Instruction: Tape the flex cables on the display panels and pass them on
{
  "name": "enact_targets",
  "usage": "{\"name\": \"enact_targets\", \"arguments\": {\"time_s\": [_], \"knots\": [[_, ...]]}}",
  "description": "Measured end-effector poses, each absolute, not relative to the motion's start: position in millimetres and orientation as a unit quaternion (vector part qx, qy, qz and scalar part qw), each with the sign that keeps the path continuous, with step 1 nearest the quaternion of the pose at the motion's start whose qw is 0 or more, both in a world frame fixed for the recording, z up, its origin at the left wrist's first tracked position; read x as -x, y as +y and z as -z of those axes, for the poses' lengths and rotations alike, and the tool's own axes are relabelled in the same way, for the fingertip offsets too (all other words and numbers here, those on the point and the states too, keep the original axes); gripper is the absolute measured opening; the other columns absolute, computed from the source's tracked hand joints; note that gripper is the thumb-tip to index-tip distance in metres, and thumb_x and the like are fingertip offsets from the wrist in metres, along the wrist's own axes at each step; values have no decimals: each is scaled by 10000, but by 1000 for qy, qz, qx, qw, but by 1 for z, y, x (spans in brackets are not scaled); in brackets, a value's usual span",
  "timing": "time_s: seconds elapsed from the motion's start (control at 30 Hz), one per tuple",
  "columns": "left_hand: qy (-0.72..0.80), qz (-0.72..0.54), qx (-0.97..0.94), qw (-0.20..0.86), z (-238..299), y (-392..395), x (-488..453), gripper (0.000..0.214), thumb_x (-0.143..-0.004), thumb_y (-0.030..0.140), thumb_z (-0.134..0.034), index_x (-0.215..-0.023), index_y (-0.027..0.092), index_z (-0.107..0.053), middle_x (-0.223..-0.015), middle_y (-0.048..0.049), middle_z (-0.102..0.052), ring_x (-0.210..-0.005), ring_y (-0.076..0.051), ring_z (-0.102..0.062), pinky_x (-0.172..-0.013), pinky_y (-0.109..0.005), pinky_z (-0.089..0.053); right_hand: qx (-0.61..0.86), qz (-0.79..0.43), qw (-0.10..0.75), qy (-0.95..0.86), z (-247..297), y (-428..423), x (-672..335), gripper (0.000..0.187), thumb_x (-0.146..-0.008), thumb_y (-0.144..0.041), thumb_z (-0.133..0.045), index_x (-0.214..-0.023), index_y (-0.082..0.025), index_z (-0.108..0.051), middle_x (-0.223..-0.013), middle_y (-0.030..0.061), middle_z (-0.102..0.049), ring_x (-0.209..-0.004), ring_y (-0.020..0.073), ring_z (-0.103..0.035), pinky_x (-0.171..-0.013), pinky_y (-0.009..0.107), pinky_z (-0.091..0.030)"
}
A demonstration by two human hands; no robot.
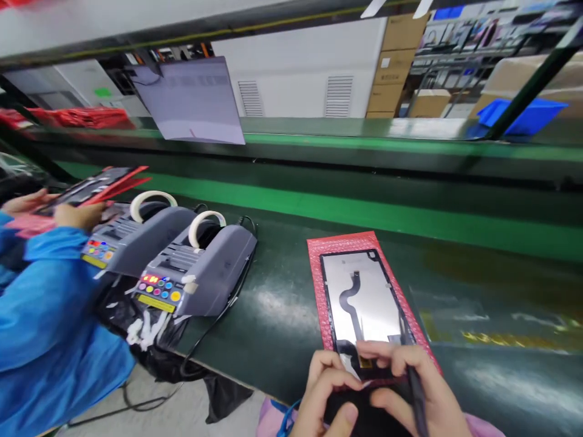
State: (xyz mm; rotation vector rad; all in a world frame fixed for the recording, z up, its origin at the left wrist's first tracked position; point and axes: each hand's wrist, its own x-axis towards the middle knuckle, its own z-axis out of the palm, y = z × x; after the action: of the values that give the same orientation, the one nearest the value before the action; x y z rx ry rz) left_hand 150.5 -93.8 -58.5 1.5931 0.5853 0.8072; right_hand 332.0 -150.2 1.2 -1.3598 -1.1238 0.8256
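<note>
A tablet screen assembly (374,297) lies with its silvery back up on a red bubble-wrap bag (319,291). A dark curving flex cable (348,301) runs down its middle. At its lower edge, my left hand (325,391) has bent fingers, thumb and forefinger closing near a small pale edge; what they pinch is unclear. My right hand (421,379) grips a slim dark pen-like tool (415,394), which slants up along the screen's right side. The forefinger of that hand reaches over the lower flex area. My hands partly hide the screen's bottom end.
Two grey tape dispensers (223,267) with lit buttons stand left on the green bench (277,297). Beyond them a co-worker's hands (79,215) hold a dark panel and red wrap. Clear film (496,321) lies right; a green ledge (310,133) runs behind.
</note>
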Motion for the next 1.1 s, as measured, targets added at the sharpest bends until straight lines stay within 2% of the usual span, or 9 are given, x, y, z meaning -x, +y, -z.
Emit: {"name": "enact_targets", "arguments": {"time_s": [0.1,0.2,0.27,0.33,0.5,0.67,0.77,0.93,1.1], "knots": [[236,-336,-661,628,58,-90,-150,368,-1003,534,-480,-1193,276,-661,-1050,-81,-469,-968,-220,-510,-869,-354,-462,574,-423,531,-457,-4,-141,-338,349,-843,-331,-799,-747,-257,-472,-872,19,-812,-783,220,-779,-696,272,-622],[234,-324,-578,711,56,-87,-149,362,-994,505,-533,-1255,300,-678,-1123,-89,-538,-911,-193,-543,-832,-333,-470,581,-422,566,-405,-9,-131,-342,430,-854,-319,-787,-705,-257,-388,-775,4,-792,-694,195,-752,-649,267,-597],[283,-333,-505,744,53,-82,-148,369,-999,492,-535,-1292,312,-666,-1105,-81,-597,-864,-179,-567,-828,-325,-476,588,-408,589,-375,-13,-119,-349,469,-830,-323,-807,-705,-260,-359,-745,2,-781,-659,184,-730,-637,269,-578],[350,-350,-473,729,47,-75,-145,343,-992,464,-563,-1280,313,-671,-1048,-65,-640,-857,-176,-581,-854,-312,-481,587,-432,578,-368,-15,-103,-360,487,-817,-335,-817,-716,-262,-347,-751,10,-780,-673,182,-725,-639,271,-558],[383,-370,-573,623,26,-47,-138,212,-989,386,-575,-1060,269,-737,-1036,-66,-652,-893,-189,-617,-867,-279,-518,550,-536,494,-408,-2,-63,-376,484,-797,-368,-832,-770,-258,-362,-843,25,-780,-785,192,-746,-721,303,-543],[330,-334,-740,482,18,-28,-145,316,-997,159,-469,-1196,296,-672,-1124,-63,-657,-1032,-198,-632,-914,-303,-524,574,-507,470,-440,23,-38,-377,534,-746,-462,-851,-760,-266,-354,-847,30,-769,-827,222,-745,-753,354,-553],[313,-282,-839,345,19,-24,-156,440,-938,57,-450,-1241,304,-653,-1217,-67,-652,-1145,-247,-575,-959,-402,-507,586,-489,465,-449,28,-30,-378,531,-755,-486,-836,-756,-272,-350,-856,30,-770,-847,234,-747,-761,371,-559],[326,-218,-899,193,26,-25,-174,461,-915,86,-491,-1266,338,-652,-1357,-58,-621,-1207,-339,-505,-928,-551,-482,597,-473,459,-457,25,-27,-378,494,-802,-445,-808,-773,-279,-344,-888,25,-778,-833,233,-747,-782,392,-549],[342,-184,-913,129,36,-25,-179,421,-937,159,-530,-1308,330,-633,-1408,-47,-599,-1225,-355,-473,-909,-553,-480,598,-474,450,-463,29,-31,-378,463,-838,-432,-770,-791,-281,-334,-924,40,-776,-863,241,-744,-770,387,-536]]}}
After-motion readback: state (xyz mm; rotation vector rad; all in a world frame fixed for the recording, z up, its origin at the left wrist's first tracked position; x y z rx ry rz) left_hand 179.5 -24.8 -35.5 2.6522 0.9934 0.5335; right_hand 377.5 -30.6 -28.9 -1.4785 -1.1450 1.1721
